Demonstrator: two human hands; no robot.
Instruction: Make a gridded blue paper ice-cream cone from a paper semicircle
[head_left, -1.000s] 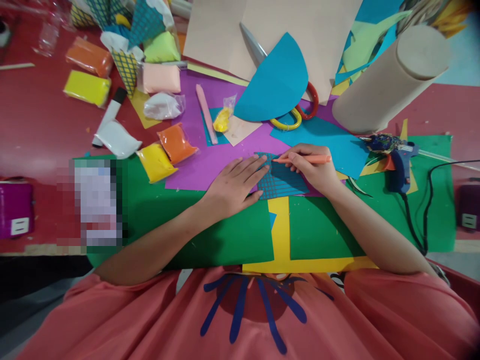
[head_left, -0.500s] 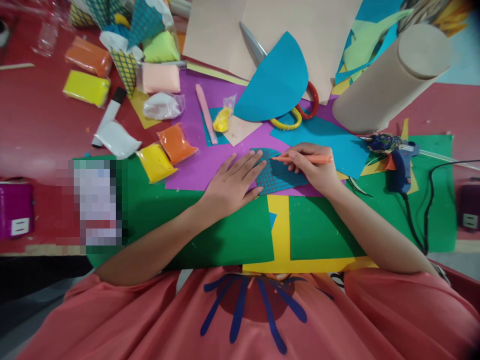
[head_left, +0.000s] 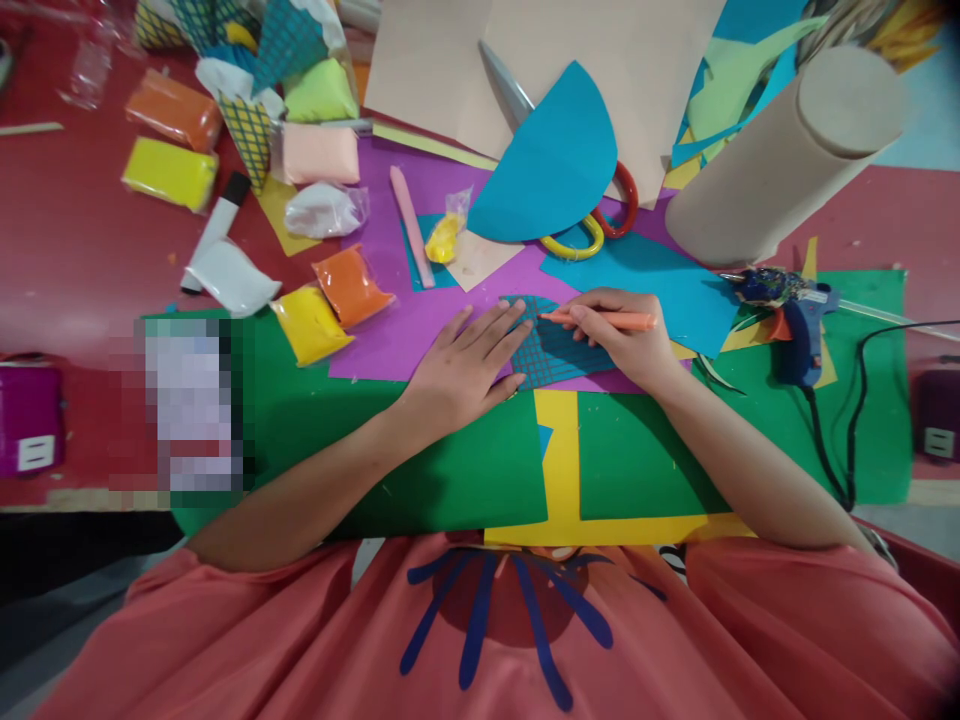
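A blue piece of craft foam or paper point(head_left: 559, 358), marked with a grid of dark lines, lies on a purple sheet point(head_left: 390, 345). My left hand point(head_left: 469, 365) rests flat on the blue piece's left part, fingers stretched out. In my right hand point(head_left: 622, 335) is an orange marker point(head_left: 634, 321), its tip at the blue piece's upper middle. The grid is dense on the left, while long lines run across the right part. My hands hide some of the piece's edges.
Beyond my hands lie scissors point(head_left: 574, 240) under a blue cut shape point(head_left: 555, 160). A glue gun point(head_left: 801, 335) with a cord and a beige roll point(head_left: 765, 165) are on the right. Packets of clay point(head_left: 311, 325), a pink marker point(head_left: 412, 225) and gridded cones point(head_left: 246, 125) lie left.
The orange marker and my right hand have shifted slightly to the left over the blue piece. My left hand stays in place.
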